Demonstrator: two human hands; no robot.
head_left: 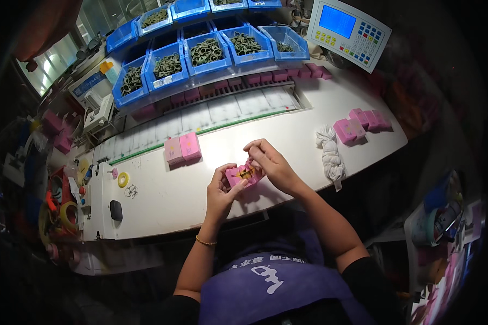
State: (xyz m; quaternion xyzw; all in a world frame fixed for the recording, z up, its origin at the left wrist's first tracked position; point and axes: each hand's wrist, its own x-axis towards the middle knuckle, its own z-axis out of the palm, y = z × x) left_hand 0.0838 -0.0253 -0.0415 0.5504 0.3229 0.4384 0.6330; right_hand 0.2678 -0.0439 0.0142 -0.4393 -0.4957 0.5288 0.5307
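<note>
My left hand (pixel 218 195) is closed round a small pink block (pixel 233 179) above the front part of the white table. The block has a hollowed, uneven upper side with yellow and dark parts in it. At its upper right edge, my right hand (pixel 276 169) is closed with bent fingers. Whatever those fingertips pinch is hidden or too small to make out. Two pink blocks (pixel 183 149) stand side by side on the table, beyond my left hand and to its left.
A twisted white cloth (pixel 331 154) lies at the right, beside more pink blocks (pixel 350 130). Blue bins (pixel 206 52) of dark green ring-shaped pieces line the back, above a ribbed tray holding pink blocks. A control panel (pixel 348 33) stands at back right; yellow tape (pixel 123 180) lies left.
</note>
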